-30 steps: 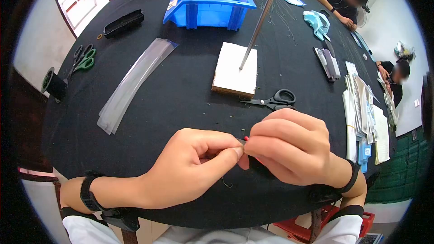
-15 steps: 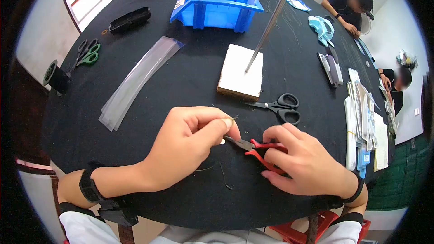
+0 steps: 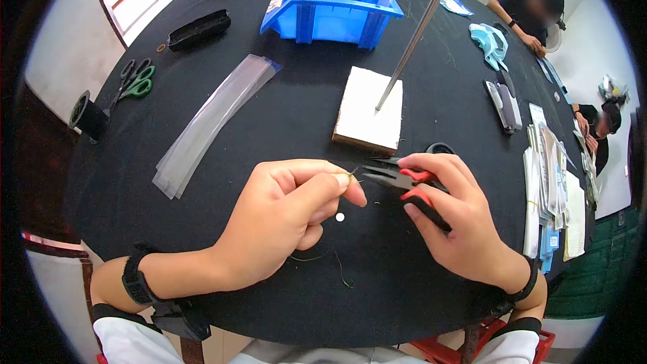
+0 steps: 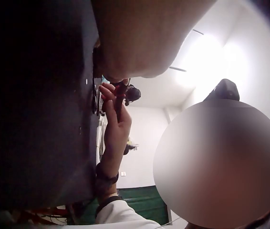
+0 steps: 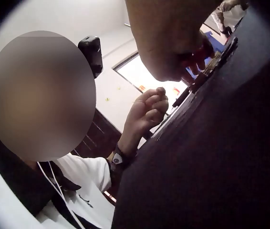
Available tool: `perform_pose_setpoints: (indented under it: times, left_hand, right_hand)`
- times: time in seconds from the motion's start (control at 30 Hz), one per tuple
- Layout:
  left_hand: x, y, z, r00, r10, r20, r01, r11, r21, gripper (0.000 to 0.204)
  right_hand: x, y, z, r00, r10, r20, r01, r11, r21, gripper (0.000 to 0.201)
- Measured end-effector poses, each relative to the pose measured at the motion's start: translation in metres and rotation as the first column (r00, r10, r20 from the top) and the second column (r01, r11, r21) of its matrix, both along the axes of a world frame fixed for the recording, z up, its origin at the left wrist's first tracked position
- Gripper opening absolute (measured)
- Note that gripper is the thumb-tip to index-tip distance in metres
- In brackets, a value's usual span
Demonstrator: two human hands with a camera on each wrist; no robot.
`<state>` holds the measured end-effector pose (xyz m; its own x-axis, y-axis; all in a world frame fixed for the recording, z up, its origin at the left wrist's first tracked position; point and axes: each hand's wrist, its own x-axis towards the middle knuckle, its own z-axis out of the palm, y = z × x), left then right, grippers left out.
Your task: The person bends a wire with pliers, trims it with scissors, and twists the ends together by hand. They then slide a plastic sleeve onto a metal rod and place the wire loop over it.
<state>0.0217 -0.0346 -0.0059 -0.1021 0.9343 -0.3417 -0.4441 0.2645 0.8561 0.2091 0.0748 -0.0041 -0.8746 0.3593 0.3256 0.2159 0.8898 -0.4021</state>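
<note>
Clearly, the left hand (image 3: 286,219) pinches thin strands (image 3: 353,176); the right hand (image 3: 458,216) grips pliers (image 3: 404,179).

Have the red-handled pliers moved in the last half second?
Yes. The pliers, in the right hand, have shifted away from the person's body, closer to the white-topped block.

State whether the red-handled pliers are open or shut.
Open: the pliers in the right hand show a gap between their two tips.

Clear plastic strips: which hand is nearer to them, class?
Left. The left hand is to the right of the clear plastic strips; the right hand is farther right, holding the pliers.
</note>
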Motion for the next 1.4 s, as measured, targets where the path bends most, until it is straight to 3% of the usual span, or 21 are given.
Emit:
perform_pose_setpoints:
  times: [0.2,0.5,0.9,1.4]
  left_hand:
    - [0.003,0.000,0.002,0.998,-0.009,-0.058,0.008,1.000,-0.018,0.021]
    - [0.004,-0.001,-0.001,0.996,-0.023,-0.082,0.024,1.000,0.004,0.023]
    - [0.009,-0.003,-0.002,0.971,-0.039,-0.237,0.059,0.995,0.076,0.024]
    - [0.010,-0.003,-0.002,0.963,-0.058,-0.264,0.072,0.996,0.043,0.024]
  right_hand:
    - [-0.001,-0.004,0.002,0.998,-0.037,0.047,0.031,0.992,0.120,0.020]
    - [-0.001,-0.003,0.000,1.000,-0.004,-0.015,0.007,0.985,0.173,0.018]
    - [0.002,-0.004,-0.007,0.996,-0.030,-0.078,0.031,0.999,0.009,0.023]
    - [0.003,-0.002,-0.010,0.996,-0.050,-0.069,0.055,0.996,0.066,0.025]
